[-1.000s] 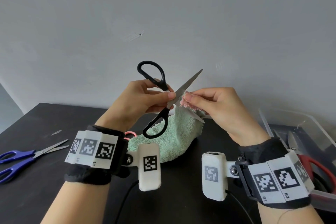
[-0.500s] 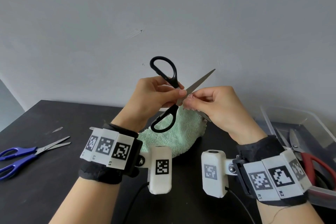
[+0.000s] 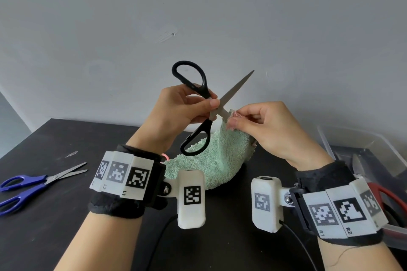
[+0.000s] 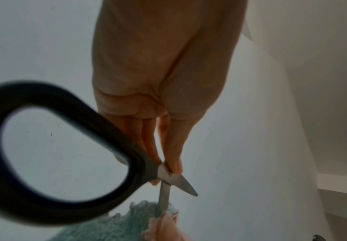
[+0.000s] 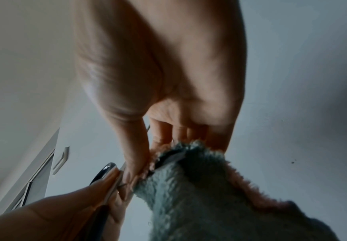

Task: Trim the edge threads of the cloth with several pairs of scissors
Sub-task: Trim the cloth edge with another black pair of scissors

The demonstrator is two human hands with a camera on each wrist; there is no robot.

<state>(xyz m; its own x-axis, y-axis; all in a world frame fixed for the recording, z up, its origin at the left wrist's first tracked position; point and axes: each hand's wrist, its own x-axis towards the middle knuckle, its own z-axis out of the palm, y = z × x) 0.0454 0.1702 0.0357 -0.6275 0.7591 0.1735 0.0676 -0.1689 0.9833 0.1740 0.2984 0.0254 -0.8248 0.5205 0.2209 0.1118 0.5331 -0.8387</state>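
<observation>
My left hand (image 3: 182, 110) pinches the black-handled scissors (image 3: 201, 94) near the pivot, thumb and fingers on the blades' base, not through the loops. The blades stand apart, one pointing up right, the other reaching down into the cloth. In the left wrist view the black loop (image 4: 50, 151) fills the left side and my left hand (image 4: 168, 164) holds the pivot. My right hand (image 3: 253, 121) pinches the pink-trimmed top edge of the green cloth (image 3: 220, 156), lifted off the table. In the right wrist view my right hand (image 5: 141, 164) grips the cloth (image 5: 199, 187) at the trim, a blade lying against it.
Blue-handled scissors (image 3: 33, 185) lie on the black table (image 3: 55, 138) at the left. A clear plastic bin (image 3: 361, 138) at the right holds red-handled scissors (image 3: 387, 193) and other blades. Cables run from both wrist cameras toward me.
Both hands rose slightly with the scissors and cloth. The scissors' blades stay spread, and the lower blade now sits against the pinched cloth edge.
</observation>
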